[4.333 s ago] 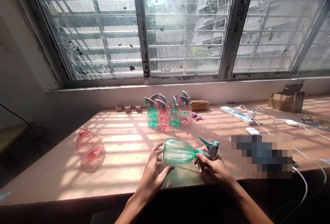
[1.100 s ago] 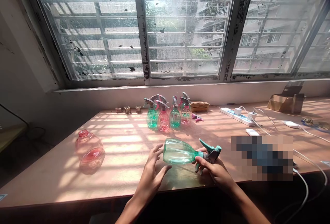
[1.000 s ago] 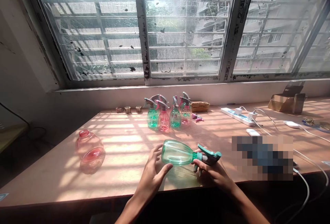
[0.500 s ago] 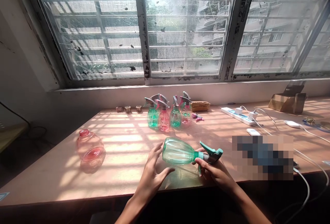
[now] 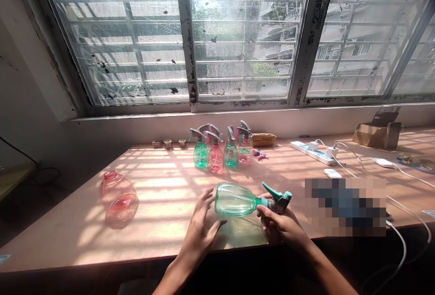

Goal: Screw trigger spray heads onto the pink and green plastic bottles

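A clear green spray bottle (image 5: 234, 200) lies sideways in the air above the table's front, its base to the left. My right hand (image 5: 283, 224) is closed around its neck, just below the grey and teal spray head (image 5: 279, 197). Beside the bottle's base is my left hand (image 5: 204, 227), fingers spread and thumb apart, holding nothing. The bottle casts a greenish shadow on the table below. To the left, a pink bottle (image 5: 118, 195) without a spray head stands on the table.
Several green and pink spray bottles (image 5: 216, 157) stand grouped near the window wall. A pink spray head (image 5: 260, 153) lies beside them. Small boxes (image 5: 168, 144), a brown package (image 5: 264, 140), a power strip (image 5: 312, 152) with cables and a cardboard box (image 5: 377, 134) line the back. A blurred-out patch covers the right front.
The green spray bottle has turned slightly in my right hand. My left hand stays spread, with its thumb a little farther from the bottle.
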Available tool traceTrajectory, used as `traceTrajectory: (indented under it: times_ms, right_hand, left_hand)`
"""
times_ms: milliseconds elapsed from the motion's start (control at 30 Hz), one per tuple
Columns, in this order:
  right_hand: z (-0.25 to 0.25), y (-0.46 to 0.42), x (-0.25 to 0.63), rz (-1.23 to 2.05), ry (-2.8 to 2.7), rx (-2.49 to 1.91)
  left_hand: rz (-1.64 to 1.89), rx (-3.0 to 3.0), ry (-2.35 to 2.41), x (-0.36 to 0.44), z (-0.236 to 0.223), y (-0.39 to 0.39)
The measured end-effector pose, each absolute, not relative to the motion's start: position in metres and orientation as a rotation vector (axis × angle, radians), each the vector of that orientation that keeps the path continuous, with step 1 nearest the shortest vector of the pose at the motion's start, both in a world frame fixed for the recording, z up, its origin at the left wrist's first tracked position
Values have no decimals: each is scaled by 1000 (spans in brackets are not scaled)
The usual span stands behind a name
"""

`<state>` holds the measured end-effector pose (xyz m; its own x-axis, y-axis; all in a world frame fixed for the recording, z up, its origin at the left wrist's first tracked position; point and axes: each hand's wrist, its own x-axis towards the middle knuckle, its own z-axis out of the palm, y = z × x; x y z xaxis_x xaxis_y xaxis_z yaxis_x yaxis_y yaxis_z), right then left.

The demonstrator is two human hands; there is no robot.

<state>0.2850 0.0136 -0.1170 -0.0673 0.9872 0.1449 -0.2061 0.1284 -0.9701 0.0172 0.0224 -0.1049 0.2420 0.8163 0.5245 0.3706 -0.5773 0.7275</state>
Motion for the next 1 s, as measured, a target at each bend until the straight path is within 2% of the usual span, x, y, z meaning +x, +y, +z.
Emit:
traceTrajectory:
  times_ms: [200,467,767,1000]
  right_hand:
    - [-115,11,285,1155,-1430,-1003]
    - [-112,13,286,1221,-1188,-936]
    - [-116,12,282,1215,-1170,-924]
    - [-114,14,288,1212,-1212,-972]
  left_hand:
    - [1281,1801,1153,20,-93,17]
    - [1340,1985,1113,17,-102,21]
    - [1221,1806,1170,20,-96,18]
    - [1295,1972,1121,17,-101,22]
